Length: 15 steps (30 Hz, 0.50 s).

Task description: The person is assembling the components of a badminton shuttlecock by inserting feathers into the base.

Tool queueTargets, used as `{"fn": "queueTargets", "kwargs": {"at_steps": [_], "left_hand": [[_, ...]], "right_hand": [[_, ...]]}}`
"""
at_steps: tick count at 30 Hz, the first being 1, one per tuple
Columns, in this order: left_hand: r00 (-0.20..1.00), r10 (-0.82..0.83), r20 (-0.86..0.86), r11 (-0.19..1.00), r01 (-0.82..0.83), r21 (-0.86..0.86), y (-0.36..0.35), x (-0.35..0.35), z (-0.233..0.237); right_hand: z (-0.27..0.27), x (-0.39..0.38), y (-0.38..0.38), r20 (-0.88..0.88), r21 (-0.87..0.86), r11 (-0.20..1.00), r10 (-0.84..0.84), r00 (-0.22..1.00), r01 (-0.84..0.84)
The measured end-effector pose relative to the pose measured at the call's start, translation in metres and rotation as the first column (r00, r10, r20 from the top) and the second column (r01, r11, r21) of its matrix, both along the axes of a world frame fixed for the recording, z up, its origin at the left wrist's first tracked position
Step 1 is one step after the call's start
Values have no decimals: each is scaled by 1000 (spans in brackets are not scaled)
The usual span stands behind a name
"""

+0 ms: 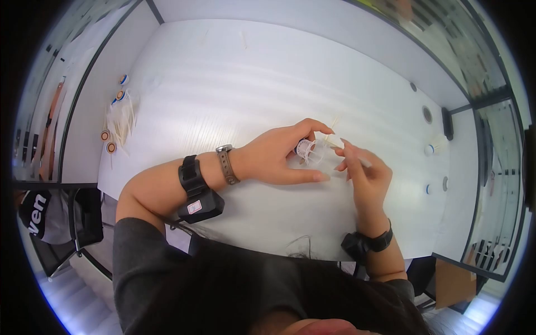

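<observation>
My left hand (273, 153) reaches in from the left, with its curled fingers around the head end of a white, see-through shuttlecock-like piece (310, 152). The thumb and index finger stretch past it on either side. A ring of small openings shows at the piece's head, and its thin ribs point towards the right. Close to those rib ends, my right hand (365, 173) has its fingertips pinched together. What lies between them, if anything, is too small to make out. Behind the fingertips are a few thin cream sticks (333, 124).
On the left of the white table (223, 72) lie several blue-edged round caps (111, 147) among thin white strips (120, 120). A row of fine pale sticks (201, 131) lies behind my left wrist. Two blue-and-white pieces (430, 149) sit at the right, near the side panel.
</observation>
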<state>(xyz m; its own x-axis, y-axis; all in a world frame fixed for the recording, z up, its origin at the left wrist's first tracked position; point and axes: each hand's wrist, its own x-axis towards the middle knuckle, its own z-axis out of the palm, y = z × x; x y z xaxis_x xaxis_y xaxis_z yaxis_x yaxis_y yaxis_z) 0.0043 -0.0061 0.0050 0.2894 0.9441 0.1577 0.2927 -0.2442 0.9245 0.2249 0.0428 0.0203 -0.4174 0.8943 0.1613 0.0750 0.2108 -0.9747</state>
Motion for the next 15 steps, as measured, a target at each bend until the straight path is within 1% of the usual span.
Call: {"fn": "queueTargets", "kwargs": {"at_steps": [1, 2, 3, 5, 6, 9, 10, 15], "left_hand": [[1000, -12, 2, 1000, 12, -21, 0, 0, 0], [999, -17, 31, 997, 19, -79, 1, 0, 0], [999, -19, 31, 995, 22, -95, 1, 0, 0], [999, -23, 29, 992, 27, -125, 1, 0, 3], [999, -8, 42, 996, 12, -92, 2, 2, -1], [1000, -14, 6, 995, 14, -94, 1, 2, 0], [1000, -9, -9, 995, 8, -102, 1, 2, 3], [1000, -25, 1, 994, 25, -111, 1, 1, 4]], "right_hand": [[-2, 2, -1, 7, 91, 995, 27, 1000, -28], [0, 5, 0, 127, 219, 975, 20, 992, -48], [0, 5, 1, 152, 358, 930, 23, 988, -77], [0, 3, 5, 204, 610, 780, 17, 979, -141], [-2, 1, 6, 180, 654, 746, 8, 984, -125], [1, 1, 5, 191, 672, 731, -11, 982, -122], [2, 1, 6, 191, 695, 707, -9, 981, -129], [0, 0, 7, 221, 748, 641, 3, 975, -172]]}}
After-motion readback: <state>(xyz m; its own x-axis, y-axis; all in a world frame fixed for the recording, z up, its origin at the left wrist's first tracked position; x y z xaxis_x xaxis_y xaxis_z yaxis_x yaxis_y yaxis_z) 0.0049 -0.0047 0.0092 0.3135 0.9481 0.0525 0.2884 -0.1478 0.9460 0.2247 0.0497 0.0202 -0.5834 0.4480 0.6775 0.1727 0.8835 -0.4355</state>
